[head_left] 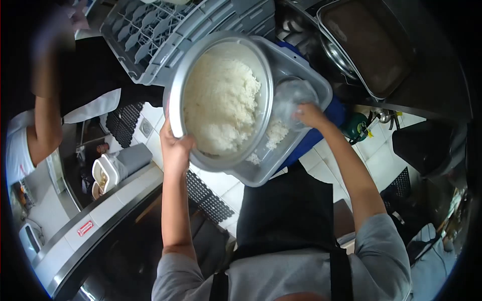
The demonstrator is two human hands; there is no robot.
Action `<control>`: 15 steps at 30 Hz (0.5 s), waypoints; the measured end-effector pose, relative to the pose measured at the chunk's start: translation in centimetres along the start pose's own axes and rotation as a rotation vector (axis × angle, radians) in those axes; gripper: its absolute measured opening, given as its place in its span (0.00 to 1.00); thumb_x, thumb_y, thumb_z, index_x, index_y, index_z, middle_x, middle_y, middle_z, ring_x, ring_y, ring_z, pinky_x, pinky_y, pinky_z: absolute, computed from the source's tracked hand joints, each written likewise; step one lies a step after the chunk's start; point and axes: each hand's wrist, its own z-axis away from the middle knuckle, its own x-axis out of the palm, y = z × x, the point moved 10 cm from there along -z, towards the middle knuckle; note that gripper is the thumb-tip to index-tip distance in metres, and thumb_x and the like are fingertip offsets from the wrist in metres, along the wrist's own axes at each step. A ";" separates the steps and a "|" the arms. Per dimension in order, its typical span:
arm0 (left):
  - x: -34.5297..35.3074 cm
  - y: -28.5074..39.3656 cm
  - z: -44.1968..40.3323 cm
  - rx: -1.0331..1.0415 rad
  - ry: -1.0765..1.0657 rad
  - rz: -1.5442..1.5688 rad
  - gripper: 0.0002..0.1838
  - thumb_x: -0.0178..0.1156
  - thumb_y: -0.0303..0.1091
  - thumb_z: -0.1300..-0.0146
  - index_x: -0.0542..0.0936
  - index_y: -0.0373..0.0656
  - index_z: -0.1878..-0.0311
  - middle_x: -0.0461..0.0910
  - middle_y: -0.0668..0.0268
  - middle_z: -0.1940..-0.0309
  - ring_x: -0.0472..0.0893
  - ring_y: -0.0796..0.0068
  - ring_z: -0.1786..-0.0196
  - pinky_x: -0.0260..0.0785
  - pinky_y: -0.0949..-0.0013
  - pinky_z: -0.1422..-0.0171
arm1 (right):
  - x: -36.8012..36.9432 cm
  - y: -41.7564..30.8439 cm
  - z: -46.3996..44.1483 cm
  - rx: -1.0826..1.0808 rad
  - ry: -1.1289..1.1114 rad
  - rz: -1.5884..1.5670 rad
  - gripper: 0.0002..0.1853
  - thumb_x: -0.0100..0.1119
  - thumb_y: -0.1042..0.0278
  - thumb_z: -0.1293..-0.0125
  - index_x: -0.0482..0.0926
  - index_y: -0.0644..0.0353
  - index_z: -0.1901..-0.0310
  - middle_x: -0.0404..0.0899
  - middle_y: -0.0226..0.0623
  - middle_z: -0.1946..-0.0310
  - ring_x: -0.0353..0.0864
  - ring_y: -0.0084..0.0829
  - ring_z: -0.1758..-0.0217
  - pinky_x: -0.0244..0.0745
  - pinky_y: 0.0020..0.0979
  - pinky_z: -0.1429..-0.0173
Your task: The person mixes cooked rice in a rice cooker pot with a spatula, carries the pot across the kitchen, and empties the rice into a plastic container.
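Note:
A large metal pot [176, 108] full of cooked white rice [221, 100] is tilted over a grey plastic tub [251, 175]. My left hand [175, 150] is closed on the pot's near left rim, thumb on top. To the right, my right hand [310, 115] grips a clear, rounded container [293, 95], blurred by motion, above the tub; it looks like a plastic bowl. Between the pot and this bowl lies a small heap of rice [276, 133] in the tub, with a few more grains [253, 159] near its front edge.
Grey dish racks [150, 35] stand behind the pot. A dark baking tray [369, 45] sits at the upper right. Another person's arm [45, 115] shows at the far left. A lined bin [125, 163] and black mats [208, 198] are on the tiled floor.

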 end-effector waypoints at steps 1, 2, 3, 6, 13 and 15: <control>0.5 0.1 -1.1 0.086 -0.041 -0.092 0.36 0.45 0.16 0.67 0.71 0.32 0.44 0.73 0.55 0.48 0.68 0.68 0.46 0.58 0.68 0.48 | -0.9 1.3 1.4 0.067 0.014 -0.233 0.16 0.56 0.63 0.41 0.77 0.65 0.55 0.80 0.46 0.59 0.79 0.43 0.54 0.72 0.37 0.49; 0.9 0.2 -2.2 0.176 -0.075 -0.180 0.37 0.46 0.17 0.69 0.72 0.33 0.45 0.70 0.52 0.41 0.59 0.62 0.32 0.48 0.59 0.32 | -1.7 2.0 2.2 0.128 0.041 -0.468 0.16 0.55 0.63 0.40 0.77 0.67 0.55 0.80 0.47 0.59 0.79 0.43 0.54 0.71 0.38 0.49; 2.2 2.1 -2.5 0.321 -0.113 -0.243 0.36 0.46 0.18 0.69 0.74 0.35 0.45 0.69 0.53 0.40 0.56 0.60 0.30 0.39 0.54 0.29 | -3.4 1.1 2.9 0.066 0.172 -0.508 0.17 0.53 0.64 0.39 0.76 0.67 0.53 0.79 0.48 0.57 0.78 0.43 0.53 0.70 0.38 0.48; 4.5 4.3 -3.5 0.546 -0.188 -0.417 0.36 0.45 0.18 0.69 0.76 0.38 0.47 0.71 0.57 0.41 0.55 0.59 0.28 0.31 0.48 0.27 | -5.4 -2.1 6.2 -0.091 0.427 -0.382 0.19 0.50 0.65 0.37 0.72 0.67 0.48 0.73 0.49 0.50 0.72 0.41 0.45 0.64 0.36 0.41; 8.1 3.8 -5.2 0.602 -0.326 -0.548 0.36 0.41 0.13 0.70 0.77 0.43 0.50 0.74 0.66 0.43 0.59 0.62 0.30 0.33 0.45 0.28 | -6.4 -16.0 -3.7 -0.393 0.523 -0.037 0.25 0.52 0.61 0.38 0.67 0.63 0.41 0.66 0.48 0.41 0.64 0.45 0.38 0.57 0.40 0.34; 9.2 4.1 -5.2 0.637 -0.389 -0.571 0.38 0.41 0.12 0.70 0.76 0.44 0.49 0.74 0.67 0.43 0.59 0.62 0.30 0.33 0.45 0.28 | -6.6 -13.5 -12.9 -0.246 0.343 0.117 0.27 0.52 0.56 0.38 0.65 0.58 0.39 0.65 0.42 0.40 0.64 0.43 0.38 0.60 0.40 0.35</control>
